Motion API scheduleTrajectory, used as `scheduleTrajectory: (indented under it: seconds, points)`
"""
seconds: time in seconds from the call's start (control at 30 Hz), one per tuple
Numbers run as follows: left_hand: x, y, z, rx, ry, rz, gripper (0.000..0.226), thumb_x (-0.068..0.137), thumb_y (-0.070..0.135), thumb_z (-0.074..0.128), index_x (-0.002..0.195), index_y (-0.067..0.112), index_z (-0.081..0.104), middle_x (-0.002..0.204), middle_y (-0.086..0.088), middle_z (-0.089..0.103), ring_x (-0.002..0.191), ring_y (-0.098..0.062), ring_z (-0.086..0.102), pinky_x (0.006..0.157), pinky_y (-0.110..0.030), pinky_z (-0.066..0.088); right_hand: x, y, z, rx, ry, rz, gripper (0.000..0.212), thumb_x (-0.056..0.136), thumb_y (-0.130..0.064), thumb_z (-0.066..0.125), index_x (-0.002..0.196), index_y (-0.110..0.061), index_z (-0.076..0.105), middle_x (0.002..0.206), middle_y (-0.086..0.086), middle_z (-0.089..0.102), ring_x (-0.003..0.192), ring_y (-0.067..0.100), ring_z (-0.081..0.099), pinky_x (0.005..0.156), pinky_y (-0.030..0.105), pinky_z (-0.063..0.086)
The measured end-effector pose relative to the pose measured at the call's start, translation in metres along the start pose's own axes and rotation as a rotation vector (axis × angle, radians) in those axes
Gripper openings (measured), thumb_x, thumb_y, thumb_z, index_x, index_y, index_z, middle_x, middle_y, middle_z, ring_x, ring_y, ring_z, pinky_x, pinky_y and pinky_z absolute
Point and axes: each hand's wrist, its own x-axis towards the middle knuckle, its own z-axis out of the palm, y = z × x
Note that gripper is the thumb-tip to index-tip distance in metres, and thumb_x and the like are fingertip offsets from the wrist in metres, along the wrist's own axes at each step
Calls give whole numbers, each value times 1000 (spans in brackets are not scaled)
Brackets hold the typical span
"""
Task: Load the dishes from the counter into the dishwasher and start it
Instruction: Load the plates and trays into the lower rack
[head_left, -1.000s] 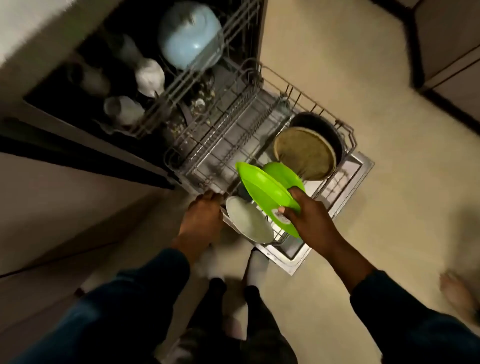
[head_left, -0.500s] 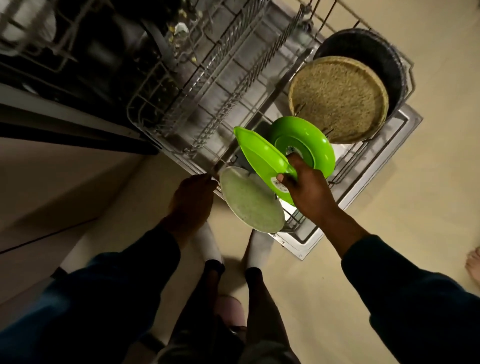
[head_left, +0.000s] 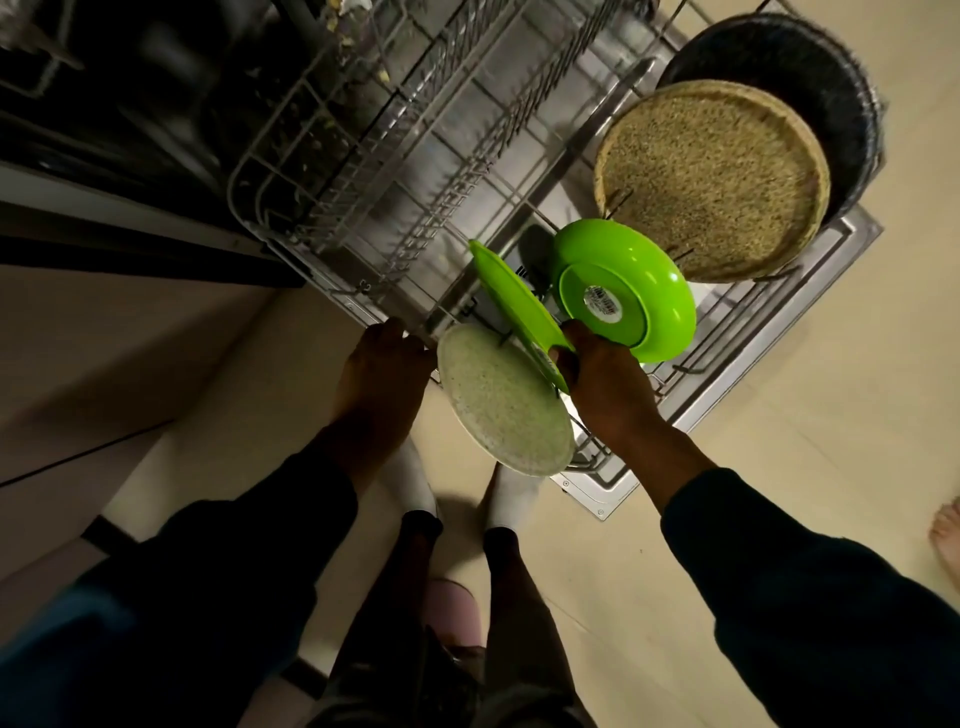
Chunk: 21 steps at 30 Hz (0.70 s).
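The dishwasher's lower rack (head_left: 332, 171) is pulled out over the open door (head_left: 737, 374). My right hand (head_left: 602, 384) pinches the near edge of a flat green plate (head_left: 514, 312), standing on edge among the tines. A green bowl (head_left: 628, 291) stands on edge just right of it, its base toward me. A pale speckled plate (head_left: 506, 402) stands at the rack's near corner. My left hand (head_left: 382, 374) rests on the rack's front rim, its fingers hidden beyond the knuckles.
A tan speckled plate (head_left: 711, 176) and a dark pan (head_left: 800, 73) behind it stand at the rack's far right. Much of the rack's left half holds only bare tines. My socked feet (head_left: 415, 483) stand by the door's edge. Someone's bare foot (head_left: 948, 530) shows at the right border.
My head has leaned in, so the rack fills more of the view. The green plate has gone lower into the tines beside the green bowl. My left hand stays on the rack rim.
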Motion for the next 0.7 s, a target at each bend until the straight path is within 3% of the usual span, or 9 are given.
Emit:
scheduleTrajectory:
  seconds: [0.2, 0.33, 0.43, 0.53, 0.63, 0.7]
  points:
    - [3, -9, -2, -40, 7, -2, 21, 58, -6, 70, 74, 7, 70, 72, -11, 65, 77, -34, 61, 66, -37, 50, 1, -1, -2, 168, 42, 26, 26, 90, -28, 65, 109, -12, 58, 101, 7, 67, 88, 31, 63, 70, 39, 50]
    - [-4, -15, -7, -103, -10, -117, 29, 74, -8, 62, 100, 3, 68, 104, -18, 65, 98, -39, 58, 83, -46, 47, -10, -7, -7, 177, 174, -5, 24, 88, -22, 66, 109, -12, 59, 106, 7, 63, 93, 29, 61, 73, 39, 50]
    - [-15, -20, -10, -112, -40, -180, 36, 82, -4, 56, 115, 7, 64, 120, -14, 59, 110, -35, 53, 92, -44, 42, -23, -14, -13, 150, 247, -49, 25, 85, -13, 67, 109, -11, 59, 109, 12, 61, 97, 34, 59, 77, 42, 51]
    - [-31, -19, -29, -130, -10, -220, 35, 80, -3, 59, 111, 10, 67, 114, -12, 62, 103, -33, 56, 86, -42, 46, -43, -29, -26, 141, 262, -47, 30, 83, -7, 65, 112, -11, 60, 110, 13, 58, 98, 34, 57, 79, 42, 50]
    - [-51, -16, -62, -157, 24, -235, 37, 59, -7, 74, 92, 10, 73, 95, -12, 68, 82, -33, 63, 69, -37, 53, -71, -55, -49, 143, 263, -107, 31, 81, -6, 61, 112, -13, 60, 109, 10, 58, 97, 32, 58, 80, 41, 51]
    - [-61, -14, -90, -198, 35, -248, 40, 60, -5, 74, 97, 9, 72, 102, -13, 67, 89, -35, 63, 74, -39, 53, -89, -75, -68, 149, 258, -153, 31, 80, -11, 55, 111, -14, 60, 109, 7, 58, 98, 30, 59, 82, 40, 50]
